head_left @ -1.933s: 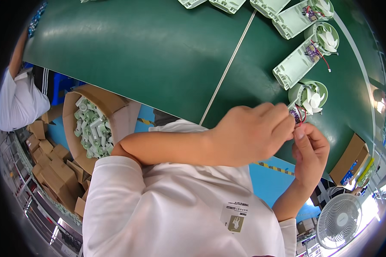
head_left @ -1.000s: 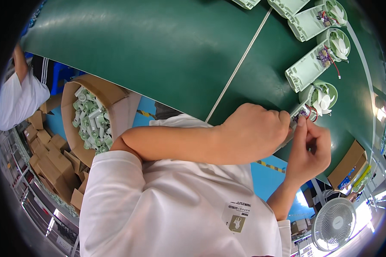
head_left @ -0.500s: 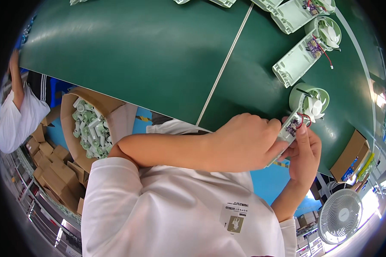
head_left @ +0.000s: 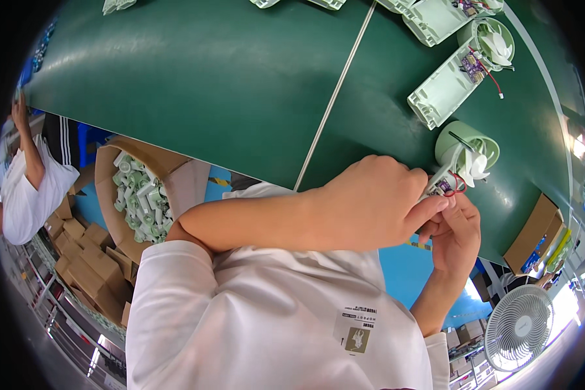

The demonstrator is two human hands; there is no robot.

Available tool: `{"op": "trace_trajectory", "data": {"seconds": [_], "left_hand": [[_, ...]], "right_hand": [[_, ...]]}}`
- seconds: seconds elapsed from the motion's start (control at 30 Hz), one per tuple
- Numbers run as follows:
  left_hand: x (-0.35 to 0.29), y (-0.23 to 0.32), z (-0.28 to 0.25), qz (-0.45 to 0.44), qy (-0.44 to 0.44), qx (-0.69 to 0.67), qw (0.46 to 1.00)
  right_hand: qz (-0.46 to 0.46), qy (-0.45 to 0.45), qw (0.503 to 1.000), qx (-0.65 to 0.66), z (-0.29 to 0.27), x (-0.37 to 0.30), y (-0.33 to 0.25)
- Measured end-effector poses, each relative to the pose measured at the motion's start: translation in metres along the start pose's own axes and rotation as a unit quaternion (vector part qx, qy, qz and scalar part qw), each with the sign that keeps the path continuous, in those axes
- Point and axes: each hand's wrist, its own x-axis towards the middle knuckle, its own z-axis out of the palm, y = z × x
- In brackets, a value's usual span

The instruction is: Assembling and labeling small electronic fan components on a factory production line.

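Observation:
A pale green handheld fan housing rests by the table's near right edge, its handle pointing toward me. White fan blades sit in its round head. Lower down, a small circuit board with looped red wires shows in the open handle. My left hand is closed around the handle and hides most of it. Close against its thumb, my right hand has its thumb and fingers pinched at the handle, beside the board and wires; the exact grip is partly hidden.
Several similar open fan housings lie along the green table at the far right. A carton of pale green parts stands left. Another person is at far left. A white standing fan and an open box are right.
My left thumb has come over the handle to meet my right fingertips, covering more of the board. My right thumb has slid down off the board. The whole view has shifted slightly.

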Motion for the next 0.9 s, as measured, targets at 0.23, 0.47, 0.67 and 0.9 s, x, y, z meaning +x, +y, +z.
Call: {"op": "trace_trajectory", "data": {"seconds": [0.23, 0.47, 0.67, 0.9], "left_hand": [[-0.020, -0.005, 0.006, -0.016, -0.050, -0.038, 0.998], [-0.034, -0.006, 0.024, 0.038, -0.009, -0.025, 0.999], [-0.036, -0.005, 0.025, 0.053, -0.021, -0.005, 0.998], [-0.032, -0.006, 0.024, -0.002, 0.036, -0.064, 0.997]], "right_hand": [[0.012, 0.002, 1.000, -0.016, -0.005, -0.008, 0.018], [-0.047, 0.043, 0.994, -0.087, -0.004, -0.007, 0.027], [-0.055, 0.031, 0.992, -0.111, -0.010, -0.010, 0.032], [-0.147, 0.010, 0.976, -0.160, -0.101, -0.032, -0.041]]}}
